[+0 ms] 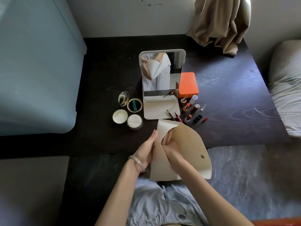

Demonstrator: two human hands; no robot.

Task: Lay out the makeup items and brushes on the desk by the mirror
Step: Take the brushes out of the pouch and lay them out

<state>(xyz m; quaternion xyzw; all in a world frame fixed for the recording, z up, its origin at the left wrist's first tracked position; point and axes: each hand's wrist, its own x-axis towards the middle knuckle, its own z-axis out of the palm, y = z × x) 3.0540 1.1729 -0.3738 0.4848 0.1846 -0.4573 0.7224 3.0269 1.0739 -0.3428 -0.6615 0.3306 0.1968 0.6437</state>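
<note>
Your left hand [147, 150] grips the cream pouch's [187, 144] edge while your right hand [169, 144] reaches inside it, fingers hidden. Beyond the pouch stands the mirror [161, 74], lipsticks [189, 117] right of it, compacts [134, 105] left, on the tabletop [228, 95].

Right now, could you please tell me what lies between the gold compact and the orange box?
In the head view, the standing mirror lies between the open gold compact and the orange box.
</note>
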